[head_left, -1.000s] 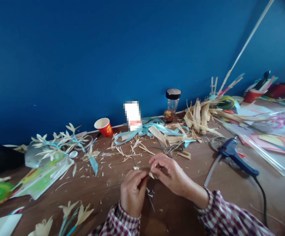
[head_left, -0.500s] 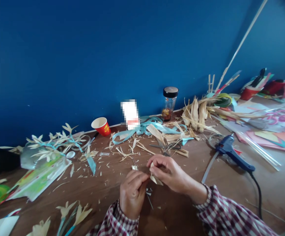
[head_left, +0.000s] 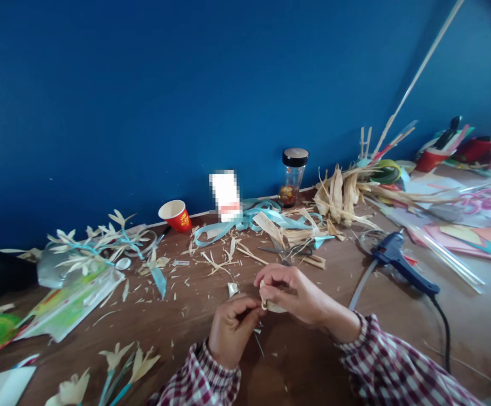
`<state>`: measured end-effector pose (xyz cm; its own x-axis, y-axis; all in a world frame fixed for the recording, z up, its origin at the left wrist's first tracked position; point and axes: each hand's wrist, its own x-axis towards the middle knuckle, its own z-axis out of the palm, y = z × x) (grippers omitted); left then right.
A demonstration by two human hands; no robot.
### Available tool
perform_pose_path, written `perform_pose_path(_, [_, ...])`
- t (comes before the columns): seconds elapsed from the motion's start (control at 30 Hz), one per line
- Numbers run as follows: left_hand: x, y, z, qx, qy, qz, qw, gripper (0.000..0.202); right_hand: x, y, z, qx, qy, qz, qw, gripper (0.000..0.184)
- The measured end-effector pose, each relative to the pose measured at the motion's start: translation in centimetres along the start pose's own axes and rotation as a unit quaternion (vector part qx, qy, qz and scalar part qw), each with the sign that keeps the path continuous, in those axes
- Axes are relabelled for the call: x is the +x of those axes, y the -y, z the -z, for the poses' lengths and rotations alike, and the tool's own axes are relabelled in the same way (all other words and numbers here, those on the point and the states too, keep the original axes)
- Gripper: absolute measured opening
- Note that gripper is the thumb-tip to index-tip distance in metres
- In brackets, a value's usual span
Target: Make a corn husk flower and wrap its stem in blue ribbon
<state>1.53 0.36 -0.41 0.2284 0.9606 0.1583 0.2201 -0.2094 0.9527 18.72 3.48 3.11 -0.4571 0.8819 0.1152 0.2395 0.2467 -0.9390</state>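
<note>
My right hand (head_left: 294, 296) is closed with thumb and fingers pinching a pale strip of corn husk (head_left: 276, 308), part of which shows below the fingers. My left hand (head_left: 233, 331) meets it from the left, its thumb and forefinger pressed together on the near end of the same husk; the exact grip is partly hidden. Just beyond the left knuckles lies a small whitish scrap (head_left: 232, 289). Behind the right hand, dark-bladed scissors (head_left: 285, 251) lie partly under husk pieces.
A blue glue gun (head_left: 400, 259) with its cord lies at the right. Husk flowers (head_left: 139, 363) are at the front left. Behind stand a red paper cup (head_left: 181, 219), a lidded jar (head_left: 293, 177) and a heap of dried husks (head_left: 338, 194). Light blue ribbon (head_left: 266, 217) is tangled near the wall.
The husk between my hands has turned and now shows a curled edge at the fingertips. My left hand has shifted slightly right, its fingers still pinched.
</note>
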Motion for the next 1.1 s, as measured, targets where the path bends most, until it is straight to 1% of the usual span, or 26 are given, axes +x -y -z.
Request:
perform_pose_path(0.07, [0.0, 0.2, 0.0, -0.048, 0.019, 0.05, 0.997, 0.013, 0.0, 0.2, 0.1, 0.001, 0.011, -0.003, 1.0, 0.019])
perform_pose_path(0.1, [0.0, 0.3, 0.0, -0.067, 0.027, 0.063, 0.995, 0.013, -0.1, 0.3, 0.2, 0.003, 0.014, -0.003, 1.0, 0.02])
perform_pose_path(0.17, [0.0, 0.4, 0.0, -0.083, 0.037, 0.059, 0.994, 0.014, -0.1, 0.6, 0.3, 0.011, 0.024, -0.003, 1.0, 0.021])
perform_pose_path(0.27, [0.0, 0.3, 0.0, -0.047, 0.04, 0.016, 0.998, 0.015, 0.0, 0.8, 0.5, 0.037, 0.041, -0.013, 0.998, 0.021])
perform_pose_path(0.33, [0.1, 0.0, 0.1, -0.01, 0.041, -0.031, 0.999, 0.015, 0.1, 0.6, 0.5, 0.069, 0.055, -0.024, 0.996, 0.024])
perform_pose_path(0.47, [0.0, -0.7, 0.1, 0.045, 0.024, -0.12, 0.991, 0.011, 0.2, 0.1, 0.2, 0.147, 0.08, -0.047, 0.985, 0.03])
perform_pose_path(0.53, [-0.2, -0.7, 0.1, 0.071, 0.016, -0.144, 0.987, 0.011, 0.2, 0.1, 0.1, 0.167, 0.08, -0.061, 0.981, 0.033])
perform_pose_path(0.63, [-0.4, -0.6, 0.0, 0.102, 0.004, -0.17, 0.98, 0.012, 0.2, 0.3, 0.0, 0.171, 0.079, -0.068, 0.98, 0.035])
perform_pose_path(0.77, [-0.4, -0.5, -0.1, 0.116, -0.001, -0.18, 0.977, 0.013, 0.2, 0.1, -0.2, 0.15, 0.07, -0.077, 0.983, 0.031])
perform_pose_path(0.83, [-0.2, -0.4, -0.2, 0.103, -0.003, -0.161, 0.982, 0.013, 0.3, -0.4, -0.5, 0.135, 0.054, -0.09, 0.985, 0.032])
perform_pose_path(0.87, [-0.1, -0.4, -0.3, 0.092, -0.009, -0.143, 0.985, 0.013, 0.4, -0.6, -0.6, 0.129, 0.036, -0.09, 0.987, 0.032])
perform_pose_path(0.93, [0.0, -0.2, -0.5, 0.064, -0.041, -0.102, 0.992, 0.01, 0.5, -0.9, -0.8, 0.117, -0.029, -0.081, 0.989, 0.033])
perform_pose_path(1.03, [0.0, 0.4, -0.6, 0.023, -0.094, -0.029, 0.995, 0.007, 0.4, -0.7, -0.6, 0.075, -0.147, -0.048, 0.985, 0.033])
perform_pose_path(1.07, [0.0, 0.5, -0.6, 0.01, -0.104, -0.001, 0.994, 0.008, 0.3, -0.4, -0.5, 0.053, -0.172, -0.028, 0.983, 0.032])
perform_pose_path(1.1, [0.0, 0.7, -0.6, -0.002, -0.112, 0.025, 0.993, 0.01, 0.1, -0.1, -0.4, 0.029, -0.182, 0.0, 0.983, 0.032])
